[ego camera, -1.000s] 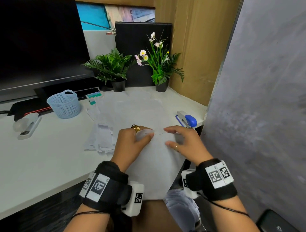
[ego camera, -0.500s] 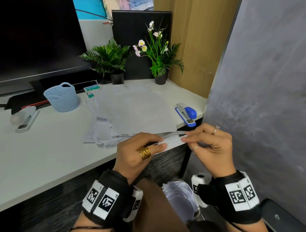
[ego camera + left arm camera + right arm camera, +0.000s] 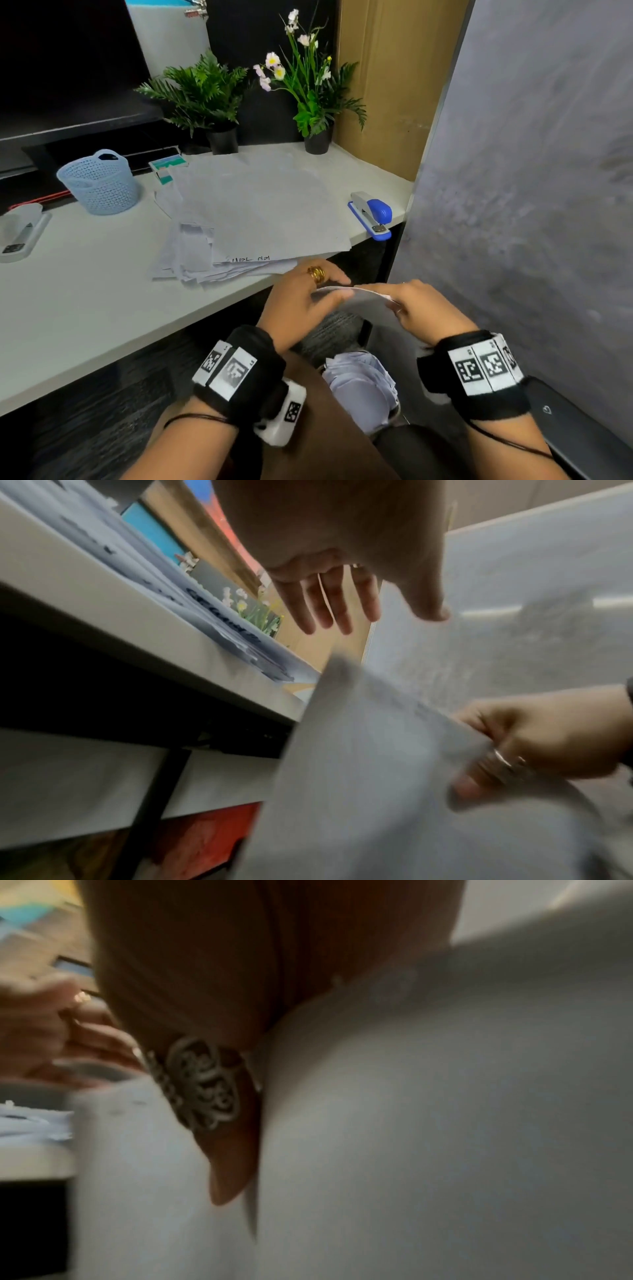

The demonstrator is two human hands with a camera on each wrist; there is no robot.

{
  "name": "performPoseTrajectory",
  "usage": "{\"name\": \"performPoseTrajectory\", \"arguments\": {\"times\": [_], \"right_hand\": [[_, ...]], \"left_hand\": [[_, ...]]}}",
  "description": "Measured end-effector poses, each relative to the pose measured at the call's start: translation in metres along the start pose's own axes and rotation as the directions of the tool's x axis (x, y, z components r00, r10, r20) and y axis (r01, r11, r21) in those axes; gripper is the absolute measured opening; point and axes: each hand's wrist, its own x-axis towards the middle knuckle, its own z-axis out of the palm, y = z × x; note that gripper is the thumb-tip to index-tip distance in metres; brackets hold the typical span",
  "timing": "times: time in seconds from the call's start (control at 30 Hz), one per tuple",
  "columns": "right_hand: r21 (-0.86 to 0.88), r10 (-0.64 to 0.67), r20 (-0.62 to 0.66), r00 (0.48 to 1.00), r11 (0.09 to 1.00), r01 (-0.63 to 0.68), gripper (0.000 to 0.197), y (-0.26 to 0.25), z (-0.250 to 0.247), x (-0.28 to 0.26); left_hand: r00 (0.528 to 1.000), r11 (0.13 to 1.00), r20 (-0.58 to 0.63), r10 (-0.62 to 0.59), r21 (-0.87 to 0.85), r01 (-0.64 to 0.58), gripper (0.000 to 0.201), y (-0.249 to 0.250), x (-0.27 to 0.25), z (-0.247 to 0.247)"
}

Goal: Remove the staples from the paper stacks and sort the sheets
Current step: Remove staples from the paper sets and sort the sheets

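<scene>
Nearest, below the front edge of the desk [image 3: 102, 308], both hands meet on one white sheet [image 3: 370, 303] held in the air over the person's lap. The right hand [image 3: 424, 308] pinches the sheet's right edge, fingers curled under it and thumb on top; the left wrist view shows that pinch plainly. The left hand [image 3: 301, 301] lies at the sheet's left end with its fingers fairly straight and slightly spread; in the left wrist view they stand loose above the paper, so whether the thumb touches the sheet cannot be told. A gold ring [image 3: 317, 274] sits on the left hand. Under the hands, a crumpled wad of white paper [image 3: 363, 387] rests low by the knees.

On the desk, a loose paper stack [image 3: 260, 219] lies at the front edge toward the right corner, with smaller sheets fanned out from its left side. A blue stapler [image 3: 373, 214] sits at the right edge, just beside the stack. A pale blue mesh basket [image 3: 99, 181] stands farther back on the left, and a white stapler [image 3: 20, 233] lies at the left edge. Along the back edge stand a potted fern [image 3: 202, 96] and a potted flower plant [image 3: 308, 89], with a dark monitor [image 3: 68, 61] at the back left. A grey partition [image 3: 531, 171] closes the right side.
</scene>
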Motion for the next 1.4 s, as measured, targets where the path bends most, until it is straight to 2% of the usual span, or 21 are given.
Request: {"name": "performPoseTrajectory", "arguments": {"times": [0.07,0.1,0.17,0.23,0.3,0.37,0.4,0.47,0.7,0.9,1.0,1.17,1.23,1.33,1.37,1.4], "right_hand": [[0.084,0.084,0.074,0.994,0.992,-0.090,0.057,0.023,0.018,0.003],[0.108,0.122,0.122,0.985,0.985,-0.135,0.056,0.035,0.029,0.006],[0.145,0.152,0.199,0.968,0.972,-0.183,0.051,0.053,0.050,0.012],[0.209,0.135,0.223,0.966,0.961,-0.182,0.047,0.060,0.067,0.019],[0.274,0.135,0.242,0.961,0.941,-0.201,0.045,0.064,0.078,0.027],[0.268,0.175,0.298,0.938,0.928,-0.259,0.040,0.069,0.085,0.038],[0.241,0.204,0.330,0.922,0.926,-0.291,0.039,0.072,0.090,0.044],[0.181,0.264,0.370,0.891,0.920,-0.348,0.038,0.080,0.098,0.058],[0.200,0.357,0.476,0.804,0.846,-0.494,0.028,0.104,0.157,0.097],[0.271,0.577,0.300,0.760,0.712,-0.648,0.020,0.121,0.207,0.113],[0.269,0.637,0.251,0.729,0.678,-0.685,0.026,0.124,0.216,0.118],[0.275,0.681,0.327,0.655,0.594,-0.756,0.036,0.129,0.218,0.115],[0.326,0.665,0.371,0.648,0.560,-0.761,0.047,0.136,0.217,0.112],[0.416,0.680,0.387,0.622,0.473,-0.776,0.076,0.138,0.210,0.105],[0.406,0.691,0.381,0.614,0.472,-0.783,0.078,0.139,0.208,0.103],[0.369,0.701,0.372,0.609,0.490,-0.789,0.071,0.140,0.209,0.102]], "left_hand": [[0.999,0.996,0.043,0.026,0.082,-0.029,0.039,-0.009,0.003,-0.001],[0.998,0.988,0.026,0.053,0.141,-0.056,0.045,-0.011,0.008,-0.003],[0.993,0.943,-0.028,0.115,0.319,-0.100,0.045,-0.015,0.020,-0.005],[0.991,0.852,-0.067,0.119,0.520,-0.067,0.043,-0.021,0.034,-0.004],[0.998,0.774,-0.059,-0.029,0.631,0.060,0.048,-0.031,0.046,-0.002],[0.971,0.714,-0.006,-0.239,0.677,0.180,0.058,-0.042,0.051,0.003],[0.953,0.679,0.020,-0.301,0.707,0.199,0.063,-0.049,0.052,0.006],[0.939,0.622,0.053,-0.341,0.762,0.183,0.071,-0.060,0.050,0.012],[0.962,0.575,0.007,-0.274,0.803,0.158,0.086,-0.070,0.048,0.020],[0.967,0.515,0.000,-0.256,0.846,0.137,0.090,-0.073,0.046,0.023],[0.966,0.496,-0.005,-0.257,0.857,0.136,0.090,-0.073,0.047,0.024],[0.965,0.475,-0.007,-0.261,0.870,0.134,0.091,-0.074,0.047,0.025],[0.966,0.469,-0.010,-0.259,0.873,0.135,0.090,-0.074,0.047,0.025],[0.964,0.464,-0.009,-0.266,0.875,0.136,0.091,-0.073,0.048,0.026],[0.964,0.464,-0.010,-0.267,0.875,0.138,0.091,-0.073,0.048,0.026],[0.963,0.464,-0.009,-0.271,0.875,0.139,0.091,-0.072,0.048,0.026]]}}
